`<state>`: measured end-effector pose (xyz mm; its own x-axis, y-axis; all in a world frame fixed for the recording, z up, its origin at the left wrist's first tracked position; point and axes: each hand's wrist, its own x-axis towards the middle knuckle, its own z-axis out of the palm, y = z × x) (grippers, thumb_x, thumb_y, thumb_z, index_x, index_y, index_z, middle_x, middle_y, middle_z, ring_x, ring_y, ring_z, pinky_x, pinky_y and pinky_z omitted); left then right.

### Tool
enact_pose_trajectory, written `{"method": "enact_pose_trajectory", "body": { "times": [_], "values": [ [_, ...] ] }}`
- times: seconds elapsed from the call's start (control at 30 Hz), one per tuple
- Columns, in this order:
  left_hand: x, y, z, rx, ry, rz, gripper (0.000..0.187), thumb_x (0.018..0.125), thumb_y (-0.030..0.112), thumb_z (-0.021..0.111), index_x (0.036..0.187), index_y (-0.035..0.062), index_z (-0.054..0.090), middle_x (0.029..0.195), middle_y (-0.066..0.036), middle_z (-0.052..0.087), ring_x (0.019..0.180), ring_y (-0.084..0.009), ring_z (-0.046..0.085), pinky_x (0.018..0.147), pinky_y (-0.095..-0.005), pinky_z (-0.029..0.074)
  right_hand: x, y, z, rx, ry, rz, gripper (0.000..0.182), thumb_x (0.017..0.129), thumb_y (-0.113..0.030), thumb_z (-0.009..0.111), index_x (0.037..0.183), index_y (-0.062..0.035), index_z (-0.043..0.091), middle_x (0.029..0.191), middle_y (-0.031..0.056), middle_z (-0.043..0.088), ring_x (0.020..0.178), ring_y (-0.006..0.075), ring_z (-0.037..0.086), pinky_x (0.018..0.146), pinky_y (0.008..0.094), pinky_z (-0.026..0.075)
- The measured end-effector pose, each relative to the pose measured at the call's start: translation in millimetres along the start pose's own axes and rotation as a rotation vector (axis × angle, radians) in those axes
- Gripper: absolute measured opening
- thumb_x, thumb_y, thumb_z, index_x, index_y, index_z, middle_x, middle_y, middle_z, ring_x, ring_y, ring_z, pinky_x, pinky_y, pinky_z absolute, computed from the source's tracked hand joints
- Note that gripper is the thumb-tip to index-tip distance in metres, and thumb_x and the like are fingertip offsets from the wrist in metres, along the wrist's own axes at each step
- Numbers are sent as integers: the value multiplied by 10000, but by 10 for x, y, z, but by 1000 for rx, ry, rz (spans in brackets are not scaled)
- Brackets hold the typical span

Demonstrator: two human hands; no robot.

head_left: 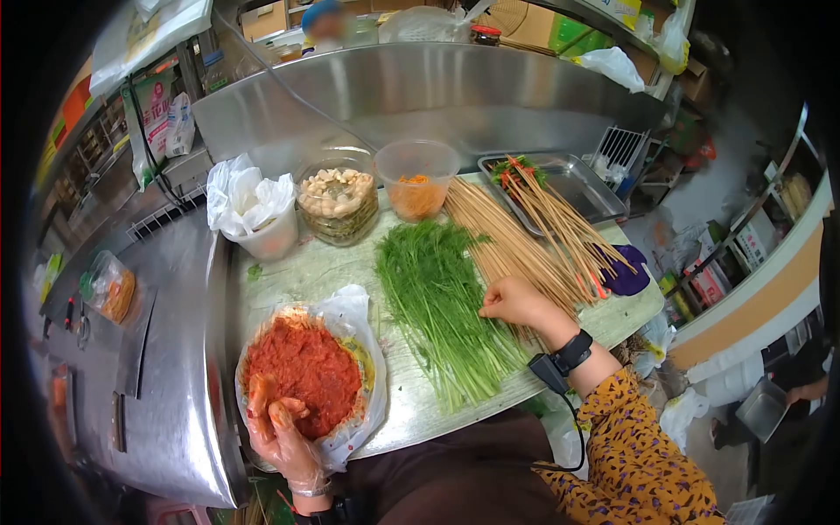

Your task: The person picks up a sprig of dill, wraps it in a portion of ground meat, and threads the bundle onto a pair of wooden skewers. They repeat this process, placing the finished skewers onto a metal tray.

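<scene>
My left hand (284, 437), in a clear glove smeared red, is over the near edge of a bowl of red chili paste (306, 367). Its fingers are loosely curled and apart, and I see nothing held in them. A white plastic bag (372, 385) lines the bowl. My right hand (521, 304) is bare, with thumb and fingertips pinched together above the right side of a pile of dill (437, 297). Whatever is in that pinch, if anything, is too small to make out. Wooden skewers (499, 236) lie just behind this hand.
Behind the dill stand a jar of pale cloves (337, 197), a tub of orange shreds (418, 188) and a bag-topped tub (262, 232). A metal tray (595, 188) holds loaded skewers (525, 179). A steel counter (175, 350) adjoins the board; another person's hand (809, 391) shows far right.
</scene>
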<state>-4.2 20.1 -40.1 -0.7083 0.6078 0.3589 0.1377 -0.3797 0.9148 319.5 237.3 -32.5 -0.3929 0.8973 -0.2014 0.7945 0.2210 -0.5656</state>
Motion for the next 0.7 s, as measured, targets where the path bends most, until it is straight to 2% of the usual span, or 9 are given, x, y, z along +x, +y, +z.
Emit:
{"method": "enact_pose_trajectory", "body": {
  "times": [0.03,0.07,0.1,0.17,0.2,0.33,0.4,0.63,0.7],
  "values": [
    [-2,4,-4,6,0,12,366,931,150,502,1219,-73,479,1149,-147,560,730,-119,543,601,-239,468,11,52,17,266,-18,46,225,784,-212,703,701,-29,604,693,106,652,565,169,612,503,322,457],
    [-4,14,-6,3,3,12,366,931,150,502,1219,-73,479,1149,-147,560,730,-119,543,601,-239,468,23,109,13,415,-39,57,181,841,-188,652,764,-43,576,711,79,658,524,90,582,450,250,431],
    [-3,32,-2,12,1,9,360,930,148,501,1213,-73,485,1134,-145,566,725,-118,543,603,-239,468,3,101,-35,410,-36,55,181,841,-188,652,764,-43,576,711,79,658,524,90,582,450,250,431],
    [3,35,19,8,-5,9,354,930,146,500,1207,-74,491,1119,-143,571,720,-118,543,604,-239,469,-43,94,-167,815,-41,148,144,884,-178,595,867,-48,537,719,69,653,511,76,566,441,208,427],
    [3,24,10,3,-6,13,350,929,146,500,1203,-72,495,1104,-140,574,715,-117,542,604,-240,469,-76,51,-242,798,-52,122,129,915,-167,544,928,-48,497,718,69,646,521,61,561,445,179,431],
    [3,-7,-27,-17,-15,-4,337,931,143,498,1194,-67,509,1042,-129,583,705,-114,533,608,-240,466,-96,17,-350,854,-9,93,132,924,-169,530,935,-38,515,745,66,649,534,57,557,454,182,432],
    [-6,-25,-44,-9,-23,-15,335,932,144,498,1193,-66,512,1029,-126,585,704,-113,532,609,-239,465,-62,53,-338,817,26,68,166,926,-170,530,1015,-30,534,735,41,638,541,50,554,470,173,439],
    [6,74,44,14,-13,-21,323,939,160,504,1185,-49,515,921,-74,591,702,-89,527,614,-224,460,122,-135,-182,667,-20,4,210,922,-181,531,1002,6,581,751,44,633,547,56,545,475,189,436],
    [1,68,39,25,11,-5,320,943,182,509,1176,-38,515,857,-43,588,701,-68,524,618,-209,458,68,-351,-200,294,109,-35,178,865,-156,588,966,-12,617,742,76,634,600,164,595,529,288,482]
  ]
}}
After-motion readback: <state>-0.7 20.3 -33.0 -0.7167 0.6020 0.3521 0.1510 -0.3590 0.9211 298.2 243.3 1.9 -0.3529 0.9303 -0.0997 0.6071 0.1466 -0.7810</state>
